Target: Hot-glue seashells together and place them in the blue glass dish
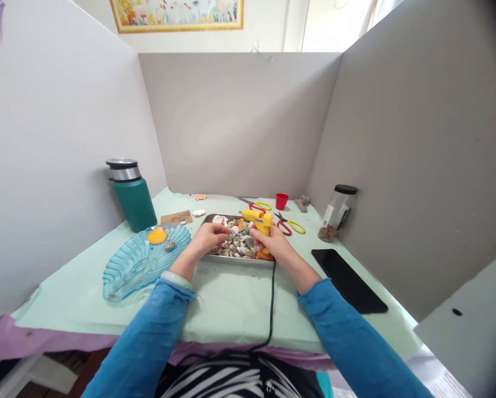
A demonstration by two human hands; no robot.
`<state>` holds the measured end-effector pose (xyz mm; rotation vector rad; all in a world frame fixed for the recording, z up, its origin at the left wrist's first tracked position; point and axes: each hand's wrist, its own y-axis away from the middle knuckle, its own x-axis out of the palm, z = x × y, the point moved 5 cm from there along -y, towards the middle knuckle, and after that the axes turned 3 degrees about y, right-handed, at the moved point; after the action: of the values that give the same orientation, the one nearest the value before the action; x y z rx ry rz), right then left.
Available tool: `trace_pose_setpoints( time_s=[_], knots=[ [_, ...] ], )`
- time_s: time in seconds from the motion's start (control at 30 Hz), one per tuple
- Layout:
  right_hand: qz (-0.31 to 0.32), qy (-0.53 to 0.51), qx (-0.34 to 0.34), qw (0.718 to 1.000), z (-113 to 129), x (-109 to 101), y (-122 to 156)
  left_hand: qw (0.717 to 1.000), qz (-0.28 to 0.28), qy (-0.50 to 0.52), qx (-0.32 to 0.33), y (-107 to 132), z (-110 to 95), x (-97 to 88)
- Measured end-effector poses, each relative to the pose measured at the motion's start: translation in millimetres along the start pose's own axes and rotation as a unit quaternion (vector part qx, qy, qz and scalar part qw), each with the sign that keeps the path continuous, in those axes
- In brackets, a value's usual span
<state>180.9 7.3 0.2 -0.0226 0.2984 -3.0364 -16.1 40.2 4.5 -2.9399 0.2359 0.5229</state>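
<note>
My right hand (272, 243) is wrapped round the handle of a yellow hot glue gun (258, 218), whose nozzle points left over a metal tray (239, 258). A black cord (271, 309) runs from the gun toward the table's front edge. My left hand (209, 236) is closed in a pinch above the tray's left side, with a small pale shell (235, 229) at its fingertips. Many small seashells (240, 250) fill the tray, some white, some orange or greenish. The gun's nozzle is apart from the pale shell.
On the left stand a green bottle (135, 202) and a blue shell-shaped dish (125, 265) with an orange disc (157, 236). Scissors (296, 226), a red cup (281, 201) and a brown card (177, 218) lie behind. A clear jar (334, 215) and a black phone-like slab (347, 279) are right.
</note>
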Motion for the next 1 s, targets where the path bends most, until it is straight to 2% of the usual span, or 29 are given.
trace_pose_setpoints(
  time_s=[0.07,0.17,0.27,0.5,0.63,0.73,0.9,1.0],
  knots=[
    [0.001,0.002,0.000,1.000,-1,0,0,0.995,0.011,-0.095,0.023,-1,-2,3.5],
    [0.001,0.010,-0.003,1.000,-1,0,0,0.973,0.018,-0.226,0.043,-1,-4,9.3],
    [0.004,0.015,-0.006,1.000,1,1,0,0.959,0.021,-0.277,0.050,-2,-4,13.7],
    [0.006,0.015,-0.005,1.000,2,1,1,0.968,0.051,-0.239,0.062,-1,-4,16.2],
    [0.004,0.014,-0.009,1.000,4,1,2,0.991,0.059,-0.087,0.079,1,-7,15.4],
    [0.006,0.009,-0.017,1.000,5,1,3,0.995,0.070,-0.005,0.077,3,-12,18.4],
    [0.008,0.006,-0.020,1.000,4,1,3,0.994,0.067,0.015,0.082,6,-18,27.4],
    [-0.010,0.011,-0.015,1.000,2,-1,2,0.990,0.083,-0.003,0.112,8,-20,34.2]
  ],
)
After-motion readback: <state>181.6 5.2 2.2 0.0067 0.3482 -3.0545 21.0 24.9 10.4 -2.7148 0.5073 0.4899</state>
